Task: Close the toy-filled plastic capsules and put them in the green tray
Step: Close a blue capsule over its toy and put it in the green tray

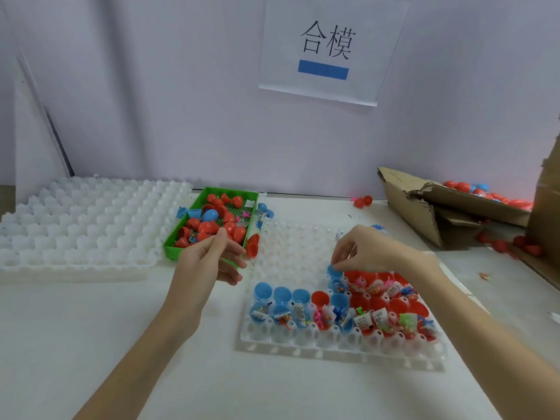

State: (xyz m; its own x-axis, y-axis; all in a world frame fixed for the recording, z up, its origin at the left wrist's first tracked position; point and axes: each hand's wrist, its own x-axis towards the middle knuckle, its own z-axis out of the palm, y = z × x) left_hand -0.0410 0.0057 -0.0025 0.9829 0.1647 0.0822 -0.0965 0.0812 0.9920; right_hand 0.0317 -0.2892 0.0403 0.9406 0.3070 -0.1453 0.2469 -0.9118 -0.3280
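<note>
Done: closed red and blue capsules lay heaped in the green tray (169, 242)
Left: two rows of open, toy-filled capsules (342, 310) stood in the clear holder (303, 247)
Right hand (368, 250): fingertips pinched the rim of a blue capsule (335, 271) in the holder
Left hand (209, 262): fingers loosely curled beside the tray; hard to tell whether they held anything
Progress: apparently past halfway, the holder's far rows bare

i see a white table (121, 344) bearing a green plastic tray (169, 248), two white moulded cell trays (85, 225) (303, 250), torn brown cardboard (424, 213) and a stray red capsule (363, 201).
</note>
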